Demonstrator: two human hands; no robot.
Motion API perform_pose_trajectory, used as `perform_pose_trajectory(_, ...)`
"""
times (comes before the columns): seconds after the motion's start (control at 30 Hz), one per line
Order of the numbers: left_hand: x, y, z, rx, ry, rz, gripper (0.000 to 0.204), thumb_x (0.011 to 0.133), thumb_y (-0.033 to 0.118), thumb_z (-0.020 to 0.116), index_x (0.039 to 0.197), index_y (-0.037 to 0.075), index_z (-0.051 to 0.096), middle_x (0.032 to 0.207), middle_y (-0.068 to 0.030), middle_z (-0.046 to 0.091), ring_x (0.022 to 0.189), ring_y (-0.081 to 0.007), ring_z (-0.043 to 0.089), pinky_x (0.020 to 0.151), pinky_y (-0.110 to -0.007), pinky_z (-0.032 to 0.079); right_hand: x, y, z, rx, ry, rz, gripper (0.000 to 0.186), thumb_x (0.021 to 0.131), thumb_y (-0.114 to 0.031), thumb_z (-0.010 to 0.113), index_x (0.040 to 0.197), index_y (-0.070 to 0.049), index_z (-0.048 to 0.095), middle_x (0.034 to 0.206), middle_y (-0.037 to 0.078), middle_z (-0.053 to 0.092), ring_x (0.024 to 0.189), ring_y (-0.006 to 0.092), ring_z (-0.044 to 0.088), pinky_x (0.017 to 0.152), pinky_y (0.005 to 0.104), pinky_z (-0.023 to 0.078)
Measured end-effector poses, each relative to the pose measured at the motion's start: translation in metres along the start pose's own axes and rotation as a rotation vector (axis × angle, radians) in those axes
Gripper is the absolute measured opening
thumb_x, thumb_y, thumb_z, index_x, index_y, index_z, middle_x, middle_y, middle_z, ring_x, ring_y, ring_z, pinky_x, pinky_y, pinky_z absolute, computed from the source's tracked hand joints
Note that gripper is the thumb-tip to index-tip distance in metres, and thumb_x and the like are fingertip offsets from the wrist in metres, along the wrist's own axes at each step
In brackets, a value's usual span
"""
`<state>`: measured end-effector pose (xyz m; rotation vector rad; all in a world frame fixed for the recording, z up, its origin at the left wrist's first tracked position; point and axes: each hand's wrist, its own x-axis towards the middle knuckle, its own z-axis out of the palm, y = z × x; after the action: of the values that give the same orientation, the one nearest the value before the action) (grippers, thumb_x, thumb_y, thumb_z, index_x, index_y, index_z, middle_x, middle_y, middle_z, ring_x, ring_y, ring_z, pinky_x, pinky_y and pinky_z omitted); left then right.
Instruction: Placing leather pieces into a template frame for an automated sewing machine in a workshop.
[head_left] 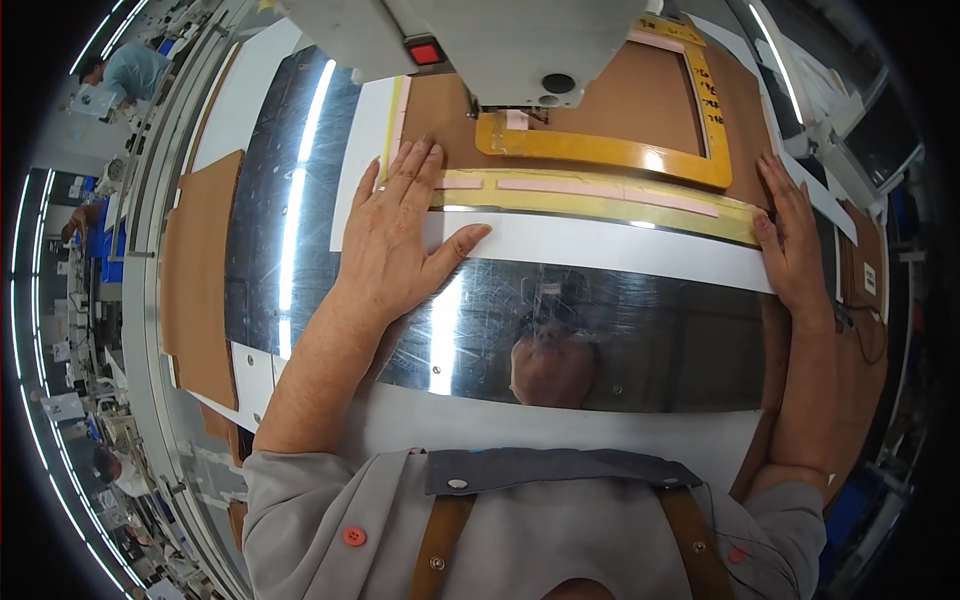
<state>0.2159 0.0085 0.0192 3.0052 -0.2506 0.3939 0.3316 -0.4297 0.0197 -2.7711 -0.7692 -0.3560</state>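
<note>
Under the machine head lies a brown sheet (456, 120), with a yellow strip (600, 203) bearing pink pieces along its near edge. My left hand (395, 225) rests flat on the left end of that strip, fingers stretched out and thumb spread to the right. At the right end my right hand (790, 232) lies against the sheet's edge, fingers extended, holding nothing. An orange-yellow frame (610, 152) sits on the brown sheet between my hands. White sheet material (600, 238) shows beneath the yellow strip.
The grey machine head (530, 50), with a red switch (425, 53), hangs over the work. A shiny metal plate (670, 335) spans the near side. Brown boards (200, 280) lie at the left, and another person (135, 70) is far left.
</note>
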Motion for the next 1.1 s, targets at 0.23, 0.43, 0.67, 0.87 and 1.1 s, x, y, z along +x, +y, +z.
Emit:
perform_pose_trajectory(0.23, -0.003, -0.007, -0.007, 0.046, -0.056, 0.017, 0.075, 0.094, 0.055, 0.055, 0.149, 0.005, 0.049, 0.153, -0.0158, 0.050, 0.148, -0.0323, 0.039, 0.124, -0.053, 0.019, -0.001, -0.005, -0.001, -0.074, 0.171, -0.147, 0.035, 0.093, -0.034, 0.069, 0.118, -0.008, 0.071, 0.125, 0.007, 0.071, 0.122, 0.0246, 0.063, 0.117, 0.0508, 0.032)
perform_pose_trajectory(0.43, -0.004, -0.004, -0.014, 0.027, -0.097, 0.020, 0.074, 0.097, 0.061, 0.049, 0.151, 0.011, 0.049, 0.155, -0.0119, 0.050, 0.148, -0.0298, 0.040, 0.124, -0.052, 0.020, -0.012, 0.005, -0.013, -0.119, 0.173, -0.193, 0.035, 0.092, -0.038, 0.071, 0.116, -0.012, 0.075, 0.119, 0.006, 0.074, 0.118, 0.0191, 0.066, 0.116, 0.0489, 0.035)
perform_pose_trajectory(0.67, -0.008, -0.010, -0.009, 0.013, -0.071, 0.012, 0.074, 0.095, 0.063, 0.054, 0.148, 0.012, 0.052, 0.151, -0.0133, 0.054, 0.144, -0.0296, 0.046, 0.123, -0.052, 0.023, -0.014, 0.008, -0.010, -0.105, 0.181, -0.198, 0.034, 0.092, -0.036, 0.071, 0.114, -0.011, 0.075, 0.115, 0.004, 0.075, 0.118, 0.0179, 0.066, 0.114, 0.0475, 0.038)
perform_pose_trajectory(0.87, -0.008, -0.010, -0.010, 0.025, -0.042, -0.021, 0.068, 0.097, 0.057, 0.054, 0.148, 0.012, 0.053, 0.148, -0.0129, 0.057, 0.140, -0.0278, 0.051, 0.123, -0.051, 0.022, -0.014, 0.008, -0.014, -0.128, 0.199, -0.230, 0.030, 0.090, -0.031, 0.073, 0.113, -0.011, 0.075, 0.107, 0.004, 0.077, 0.112, 0.0191, 0.068, 0.113, 0.0475, 0.039)
perform_pose_trajectory(1.1, -0.005, -0.008, -0.013, 0.078, -0.059, -0.010, 0.065, 0.100, 0.053, 0.052, 0.147, 0.008, 0.054, 0.148, -0.0133, 0.057, 0.138, -0.0284, 0.052, 0.122, -0.048, 0.024, -0.012, 0.002, -0.012, -0.121, 0.137, -0.188, 0.047, 0.093, -0.039, 0.069, 0.129, -0.009, 0.068, 0.133, 0.008, 0.066, 0.131, 0.0215, 0.057, 0.118, 0.0477, 0.035)
